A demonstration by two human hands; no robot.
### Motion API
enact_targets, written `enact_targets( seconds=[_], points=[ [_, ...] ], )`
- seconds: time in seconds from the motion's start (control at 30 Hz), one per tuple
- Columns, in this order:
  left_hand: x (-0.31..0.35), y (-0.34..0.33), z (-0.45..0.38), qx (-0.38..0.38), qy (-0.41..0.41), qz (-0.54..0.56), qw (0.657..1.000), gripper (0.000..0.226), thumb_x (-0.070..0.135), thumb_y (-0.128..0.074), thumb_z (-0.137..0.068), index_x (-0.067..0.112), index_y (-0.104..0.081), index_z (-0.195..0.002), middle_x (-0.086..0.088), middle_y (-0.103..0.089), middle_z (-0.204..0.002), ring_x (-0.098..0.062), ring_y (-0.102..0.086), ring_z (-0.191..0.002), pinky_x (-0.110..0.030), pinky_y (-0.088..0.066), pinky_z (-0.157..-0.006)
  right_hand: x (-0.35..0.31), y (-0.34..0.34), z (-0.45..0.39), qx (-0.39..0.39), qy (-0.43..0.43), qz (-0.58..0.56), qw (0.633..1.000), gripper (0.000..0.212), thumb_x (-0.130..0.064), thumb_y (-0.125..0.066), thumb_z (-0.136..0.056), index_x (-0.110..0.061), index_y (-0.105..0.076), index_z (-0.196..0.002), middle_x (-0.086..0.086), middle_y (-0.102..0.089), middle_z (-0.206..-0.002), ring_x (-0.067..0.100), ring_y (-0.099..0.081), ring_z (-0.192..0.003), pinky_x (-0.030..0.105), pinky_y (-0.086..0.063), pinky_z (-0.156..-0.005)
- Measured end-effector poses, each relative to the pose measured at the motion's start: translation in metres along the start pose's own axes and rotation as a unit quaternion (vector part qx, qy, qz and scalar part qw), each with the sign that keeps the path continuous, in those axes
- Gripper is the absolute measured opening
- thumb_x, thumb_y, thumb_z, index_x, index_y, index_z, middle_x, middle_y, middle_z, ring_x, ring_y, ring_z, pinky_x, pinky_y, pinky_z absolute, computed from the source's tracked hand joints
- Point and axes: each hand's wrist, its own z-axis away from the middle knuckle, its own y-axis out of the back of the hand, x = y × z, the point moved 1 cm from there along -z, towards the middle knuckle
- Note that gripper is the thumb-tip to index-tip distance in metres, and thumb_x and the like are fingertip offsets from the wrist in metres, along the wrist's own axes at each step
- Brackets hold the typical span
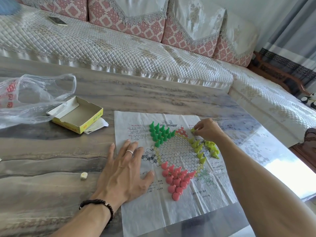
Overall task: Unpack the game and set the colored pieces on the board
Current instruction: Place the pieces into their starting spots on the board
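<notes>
I see the board (171,211) spread flat on the worktop (51,159) at lower centre, with green pieces (159,133) standing at its upper left, pink pieces (177,179) at lower centre and yellow pieces (203,149) along its right side. My right hand (207,129) reaches in from the lower right to the board's upper right corner, fingers curled down and pinching one yellow piece (192,130) just above the yellow cluster. My left hand (123,170) lies flat with fingers spread wide, pressing the board's left edge, with the box (77,115) well apart at upper left.
</notes>
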Motion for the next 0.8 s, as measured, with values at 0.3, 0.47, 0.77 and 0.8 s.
enact_targets(
  seconds=[0.3,0.47,0.77,0.8],
  points=[
    [0.001,0.001,0.0,-0.005,-0.003,0.0,1.0,0.075,0.064,-0.032,-0.085,0.023,-0.023,-0.147,0.0,-0.014,-0.16,-0.015,0.004,-0.148,-0.049,0.002,-0.119,0.003,0.015,0.014,0.068,0.003,0.008,0.998,0.016,-0.011,-0.066,-0.086,0.0,-0.069,-0.076,-0.003,-0.065,-0.067,0.015,-0.061,-0.062,0.033,-0.055,-0.061],
    [0.001,0.0,0.0,0.0,-0.001,0.006,1.0,0.076,0.064,-0.033,-0.083,0.023,-0.027,-0.147,0.0,-0.018,-0.159,-0.016,0.001,-0.148,-0.05,0.0,-0.119,0.006,0.032,0.04,0.091,0.027,0.019,0.995,0.017,-0.005,-0.057,-0.086,0.005,-0.07,-0.081,-0.005,-0.065,-0.063,0.007,-0.048,-0.047,0.023,-0.042,-0.048],
    [0.001,0.0,0.0,0.0,0.0,-0.004,1.0,0.076,0.066,-0.032,-0.082,0.024,-0.029,-0.145,0.001,-0.02,-0.158,-0.016,-0.002,-0.148,-0.051,-0.002,-0.119,0.017,0.026,0.081,0.031,0.025,0.013,0.999,0.014,-0.004,-0.066,-0.081,-0.017,-0.071,-0.077,-0.006,-0.064,-0.068,0.003,-0.055,-0.058,0.01,-0.037,-0.049],
    [0.001,0.0,0.0,0.001,0.001,-0.004,1.0,0.076,0.066,-0.032,-0.082,0.024,-0.028,-0.145,0.001,-0.02,-0.158,-0.016,-0.002,-0.148,-0.05,-0.002,-0.119,0.018,0.025,0.082,0.021,0.027,0.016,0.999,0.015,-0.005,-0.066,-0.081,-0.018,-0.07,-0.076,-0.006,-0.064,-0.068,0.004,-0.055,-0.057,0.01,-0.038,-0.048]
  ],
)
